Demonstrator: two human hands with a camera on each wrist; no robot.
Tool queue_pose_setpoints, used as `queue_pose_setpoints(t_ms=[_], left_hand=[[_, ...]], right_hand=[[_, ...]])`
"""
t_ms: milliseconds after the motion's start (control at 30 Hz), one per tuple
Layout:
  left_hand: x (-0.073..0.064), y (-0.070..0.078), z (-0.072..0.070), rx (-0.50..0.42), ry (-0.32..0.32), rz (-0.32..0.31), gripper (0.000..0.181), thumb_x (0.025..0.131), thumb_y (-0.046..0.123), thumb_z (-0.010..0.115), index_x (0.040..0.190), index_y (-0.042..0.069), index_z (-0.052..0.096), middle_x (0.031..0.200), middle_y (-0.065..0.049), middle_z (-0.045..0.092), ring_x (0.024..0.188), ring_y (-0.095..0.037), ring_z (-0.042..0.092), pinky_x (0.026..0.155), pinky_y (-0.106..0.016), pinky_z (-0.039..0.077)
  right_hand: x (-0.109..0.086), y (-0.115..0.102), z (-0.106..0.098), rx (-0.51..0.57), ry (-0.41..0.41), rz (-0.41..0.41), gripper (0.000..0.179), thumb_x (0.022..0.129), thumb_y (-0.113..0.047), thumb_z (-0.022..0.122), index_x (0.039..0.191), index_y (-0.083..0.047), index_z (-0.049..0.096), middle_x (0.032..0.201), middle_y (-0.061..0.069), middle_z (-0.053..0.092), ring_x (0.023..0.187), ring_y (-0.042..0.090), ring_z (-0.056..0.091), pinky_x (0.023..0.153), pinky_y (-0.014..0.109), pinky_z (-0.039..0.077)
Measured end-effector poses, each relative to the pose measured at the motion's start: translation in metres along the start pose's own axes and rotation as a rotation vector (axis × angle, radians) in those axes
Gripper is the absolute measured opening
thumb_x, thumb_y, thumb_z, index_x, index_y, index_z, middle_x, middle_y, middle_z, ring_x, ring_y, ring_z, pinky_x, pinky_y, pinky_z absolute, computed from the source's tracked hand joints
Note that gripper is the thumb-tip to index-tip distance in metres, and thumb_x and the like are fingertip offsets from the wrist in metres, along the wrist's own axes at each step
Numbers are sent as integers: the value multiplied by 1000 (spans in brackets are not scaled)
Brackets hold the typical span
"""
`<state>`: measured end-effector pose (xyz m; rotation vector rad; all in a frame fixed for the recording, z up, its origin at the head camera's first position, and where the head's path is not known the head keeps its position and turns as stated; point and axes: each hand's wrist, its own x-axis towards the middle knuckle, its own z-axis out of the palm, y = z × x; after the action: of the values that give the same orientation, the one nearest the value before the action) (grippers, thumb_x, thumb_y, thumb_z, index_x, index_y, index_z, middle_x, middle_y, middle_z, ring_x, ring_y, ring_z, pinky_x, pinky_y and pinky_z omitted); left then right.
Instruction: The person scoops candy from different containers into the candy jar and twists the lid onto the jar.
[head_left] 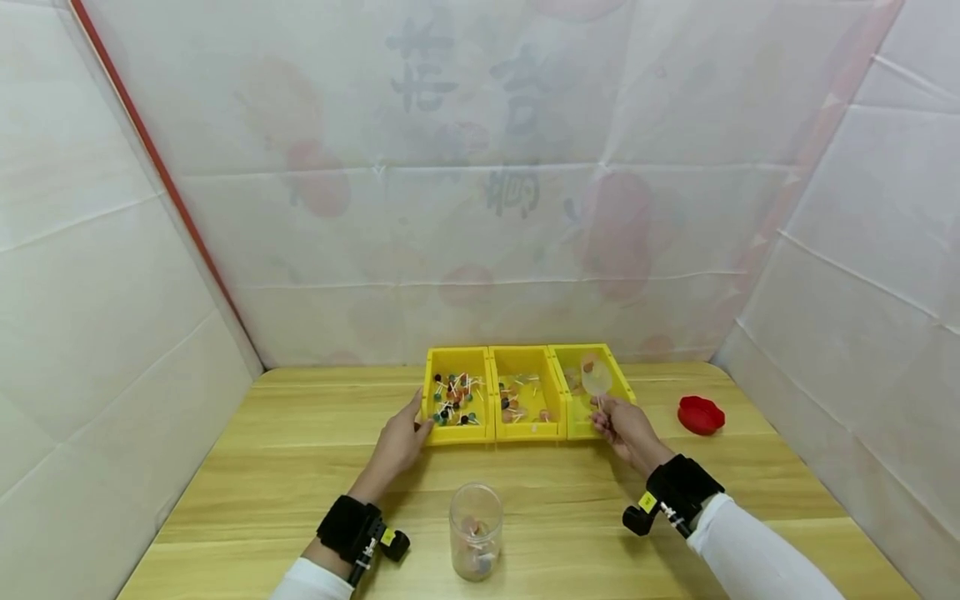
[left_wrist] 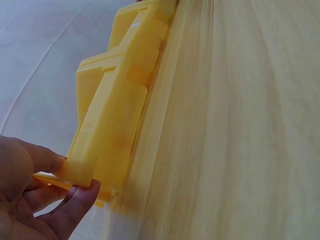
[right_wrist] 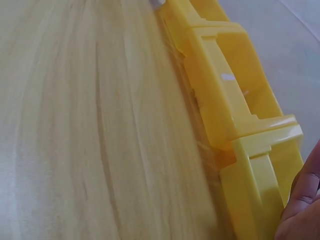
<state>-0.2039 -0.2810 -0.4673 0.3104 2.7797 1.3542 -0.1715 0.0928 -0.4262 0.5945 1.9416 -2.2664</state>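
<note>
Three joined yellow bins (head_left: pixel 527 432) stand in a row at the back of the table. My left hand (head_left: pixel 400 437) pinches the front left corner of the leftmost bin; in the left wrist view the thumb lies on top of the rim and the fingers curl beneath. At the rightmost bin (right_wrist: pixel 250 190), my right hand (head_left: pixel 626 427) pinches the thin stick of a pale, translucent, round thing (head_left: pixel 597 379) that stands over the bin. Small ball lollipops (head_left: pixel 455 400) in dark, green and orange colours lie in the left bin. Fewer lollipops (head_left: pixel 512 404) lie in the middle one.
Nearer to me, between the forearms, a clear jar (head_left: pixel 476 533) stands upright with several lollipops inside. A red scalloped lid (head_left: pixel 701 415) lies right of the bins. Pale cloth walls (head_left: pixel 487 250) enclose the wooden table (head_left: pixel 315 442) at the back and sides.
</note>
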Motion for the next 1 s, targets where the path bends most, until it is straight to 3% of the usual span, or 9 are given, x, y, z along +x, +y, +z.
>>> queue_pose_setpoints(t_ms=[233,700,1000], left_hand=[[-1,-1,1,9,5,6,65,100,15,58,155,5,25,125,-23,60,68,-14,56,50,-28,44],[-1,0,0,21,7,16,66,100,15,59,155,3,24,102,-18,65,54,-14,49,47,-27,40],[0,-3,0,12,2,25,66,100,16,59,155,4,24,133,-23,56,76,-16,61,56,-28,48]], right_hand=[[-3,4,-2,1,10,-5,49,108,-29,37,145,4,34,78,1,54,63,4,51,56,16,48],[-5,5,-2,-16,20,-34,47,108,-31,36,141,3,38,78,0,53,64,5,50,57,16,48],[-15,2,-3,-66,23,-72,52,106,-37,41,141,1,42,76,-2,54,61,3,46,52,15,44]])
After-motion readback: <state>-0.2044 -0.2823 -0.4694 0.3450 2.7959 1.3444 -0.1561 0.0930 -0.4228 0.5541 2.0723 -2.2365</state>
